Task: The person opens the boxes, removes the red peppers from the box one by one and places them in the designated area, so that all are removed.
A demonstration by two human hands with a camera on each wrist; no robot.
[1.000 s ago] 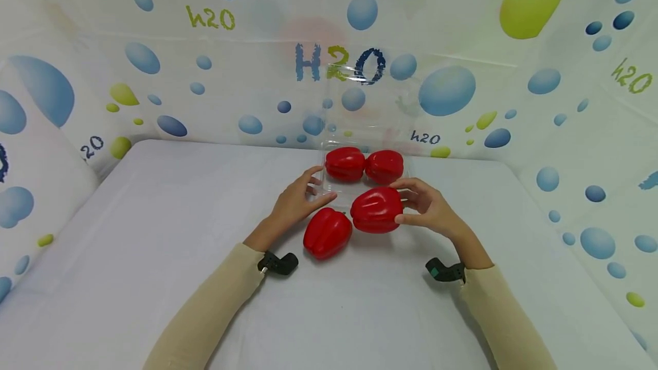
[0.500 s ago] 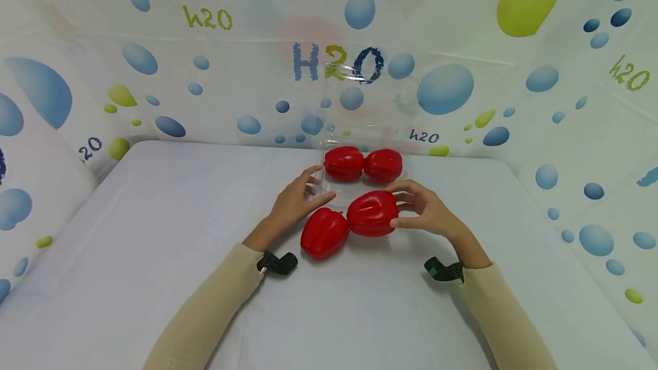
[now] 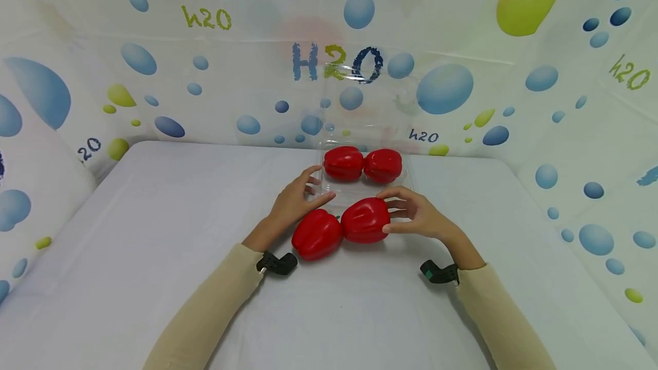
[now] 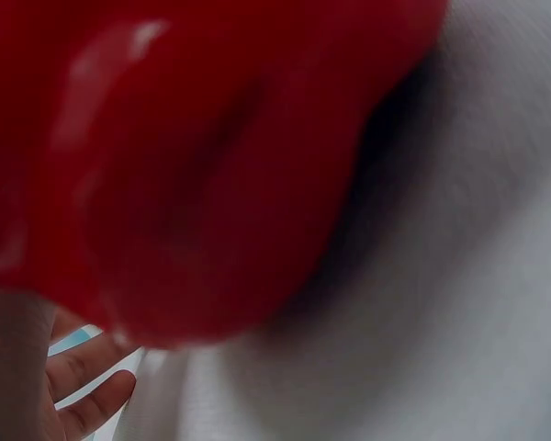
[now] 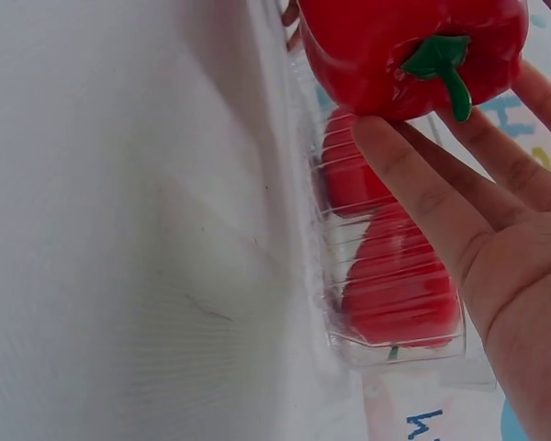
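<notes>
My right hand [image 3: 418,217] holds a red bell pepper [image 3: 365,221] between thumb and fingers; its green stem [image 5: 441,64] faces the right wrist camera. Another red bell pepper [image 3: 317,235] lies on the table, its side against the held one in the head view. Just behind them, a clear plastic container [image 3: 329,186] has two more red bell peppers [image 3: 343,163] side by side in it. My left hand [image 3: 297,197] rests at the container's left side, fingers spread and thumb pointing right. In the left wrist view, the near pepper [image 4: 202,184] hides most of that hand.
The container's clear lid [image 3: 370,113] stands raised against the patterned backdrop [image 3: 247,84]. A white cloth covers the table [image 3: 339,313], and the backdrop rises right at its far edge. Black wrist cameras [image 3: 277,264] sit at both cuffs.
My right hand has moved left and toward me with its pepper, away from the container. The front pepper has shifted slightly left as the two came together. My left hand stays put.
</notes>
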